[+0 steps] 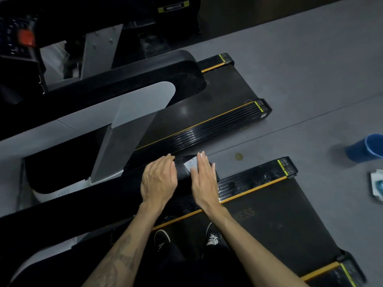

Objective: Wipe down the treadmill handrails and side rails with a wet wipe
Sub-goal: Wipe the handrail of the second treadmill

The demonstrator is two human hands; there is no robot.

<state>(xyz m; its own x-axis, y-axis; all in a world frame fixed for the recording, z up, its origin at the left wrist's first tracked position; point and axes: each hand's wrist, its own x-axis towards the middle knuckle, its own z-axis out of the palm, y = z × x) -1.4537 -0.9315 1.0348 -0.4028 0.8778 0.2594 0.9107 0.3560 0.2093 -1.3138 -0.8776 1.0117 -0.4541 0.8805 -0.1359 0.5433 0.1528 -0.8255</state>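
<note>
Hands lie flat and apart on the handrail (116, 195), the right hand (204, 179) pressing the wet wipe (191, 163) for scrubbing contact while the left hand (158, 179) steadies alongside.

Bare forearms, no sleeves. Tattoo (124, 257) on left forearm, dark linework. Black trousers (176, 257). Black sneakers (213, 235) w/ white laces, pale sole edges.

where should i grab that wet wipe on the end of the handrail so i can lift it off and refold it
Pinch the wet wipe at its exposed far edge, coming from above and past the handrail tip. It lies flat, draped over the rounded end between the left hand and the right hand, whose straight fingers cover its near side, so only that strip looks free.
</note>
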